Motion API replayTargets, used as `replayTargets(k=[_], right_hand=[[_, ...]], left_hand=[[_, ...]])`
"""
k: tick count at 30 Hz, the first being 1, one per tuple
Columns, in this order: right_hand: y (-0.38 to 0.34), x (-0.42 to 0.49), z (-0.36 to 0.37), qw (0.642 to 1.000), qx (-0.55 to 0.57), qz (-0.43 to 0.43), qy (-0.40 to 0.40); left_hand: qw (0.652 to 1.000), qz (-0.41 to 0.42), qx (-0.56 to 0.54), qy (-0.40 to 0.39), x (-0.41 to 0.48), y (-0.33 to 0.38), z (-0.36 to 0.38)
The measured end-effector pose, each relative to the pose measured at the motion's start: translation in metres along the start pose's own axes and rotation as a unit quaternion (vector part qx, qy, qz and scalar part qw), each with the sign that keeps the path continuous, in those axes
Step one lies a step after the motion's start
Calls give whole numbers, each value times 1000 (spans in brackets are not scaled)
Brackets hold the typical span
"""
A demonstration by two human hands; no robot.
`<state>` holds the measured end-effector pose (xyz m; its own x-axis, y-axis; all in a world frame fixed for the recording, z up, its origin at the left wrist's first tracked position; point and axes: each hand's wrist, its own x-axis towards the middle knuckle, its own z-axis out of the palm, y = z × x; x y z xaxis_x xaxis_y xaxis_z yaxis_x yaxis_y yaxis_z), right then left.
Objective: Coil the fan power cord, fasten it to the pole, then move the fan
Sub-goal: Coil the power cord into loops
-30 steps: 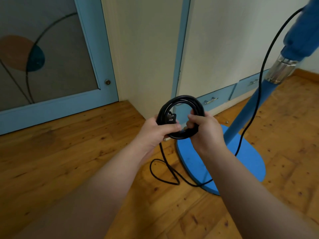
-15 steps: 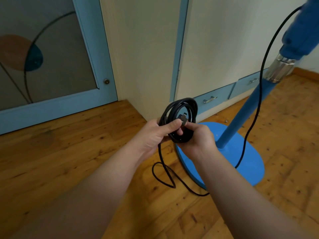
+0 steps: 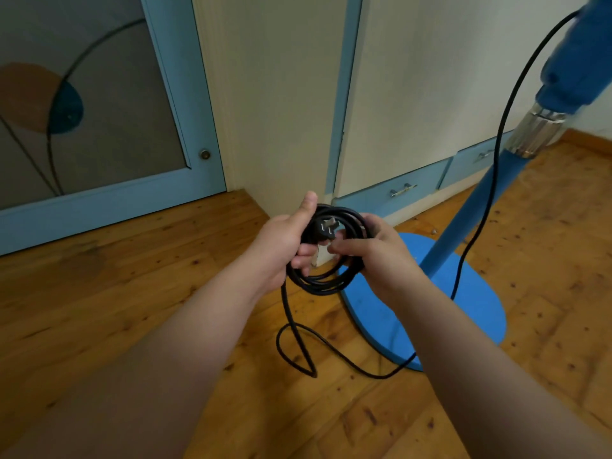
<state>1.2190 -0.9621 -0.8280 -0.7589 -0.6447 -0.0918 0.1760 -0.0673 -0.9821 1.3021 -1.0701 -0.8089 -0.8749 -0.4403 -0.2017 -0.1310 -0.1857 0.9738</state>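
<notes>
**Coil held in both hands, pole up to the right**

The left hand [image 3: 281,246] grips the coil [image 3: 326,281] on its left side, thumb raised. The right hand [image 3: 381,256] pinches the strands on the right side, and the plug [image 3: 323,228] lies between the hands at the top. Below the grip, slack cord [image 3: 285,306] loops on the floor and runs right, across the base [image 3: 480,313]. The pole [image 3: 470,220] stands beyond and right of the grip, nearer the right hand, and slants up to the right. The fan head is cut off, and the coil hides some fingertips.

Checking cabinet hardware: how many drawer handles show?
2: one silver metal handle on the nearer blue drawer, another on the farther drawer beside the blue pole; more may be hidden.
</notes>
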Motion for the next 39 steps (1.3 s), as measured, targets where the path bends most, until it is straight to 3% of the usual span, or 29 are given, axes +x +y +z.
replayTargets(k=[6, 9, 11, 13, 15, 23, 30, 32, 36, 39], right_hand=[[-11, -7, -5, 996, -8, -8, -91], [-17, -11, -6, 979, -178, -51, -80], [-18, -10, -4, 947, -299, -112, -47], [-15, -9, -3, 924, -349, -155, -30], [-12, -9, -2, 923, -348, -165, -18], [-3, -8, 0, 972, -193, -109, 74], [3, -5, 8, 982, -40, -62, 172], [2, -6, 10, 977, 30, -37, 206], [3, -7, 17, 967, 89, -30, 237], [9, -6, 29, 956, 152, -8, 253]], left_hand=[[999, -20, 24, -16, 0, 5, -4], [999, -26, 45, 1, 0, 7, 0], [997, -24, 74, 0, 0, 7, 4], [996, -25, 83, -14, -1, 8, 7], [996, -37, 82, -24, 0, 9, 8], [985, 18, 138, -106, -3, 11, -8], [998, -48, 44, 20, 3, 2, 0], [995, -49, 62, 54, 4, 0, 4], [993, -18, 78, 90, 6, -1, 9], [996, -27, -28, 78, 6, -3, 13]])
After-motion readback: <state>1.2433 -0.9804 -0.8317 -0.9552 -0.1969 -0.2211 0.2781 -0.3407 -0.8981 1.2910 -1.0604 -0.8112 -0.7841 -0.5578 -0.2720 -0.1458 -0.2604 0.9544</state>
